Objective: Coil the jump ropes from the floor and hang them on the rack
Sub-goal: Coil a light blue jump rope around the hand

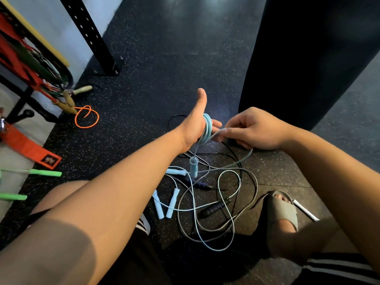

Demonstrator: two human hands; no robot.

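While crouching over the speckled floor, holds the left hand upright, thumb raised and fingers stretched flat rather than curled, with several turns of a blue rope looped round the palm. Lets one hanging handle dangle from the coil below the wrist; cannot tell whether its tip touches the floor. Pinches the free run of that rope between thumb and fingers of the right hand, just beside the left fingertips; from the pinch, trails down in a loose curve into the tangle on the floor between the knees. Within that tangle: wide loops of pale blue cord crossed by grey and black cords, paired blue handles lying side by side, a third blue handle just beside the hanging one, a navy handle and a black handle. Right of the tangle, a grey sandal on a foot, with a white stick just behind it. Far left, a rack hung with red and green bands, an orange rope looped on the floor near its foot, green handles at the left edge and a red strap above them. Farther back, a black post bolted to the floor and a big dark bag at upper right.
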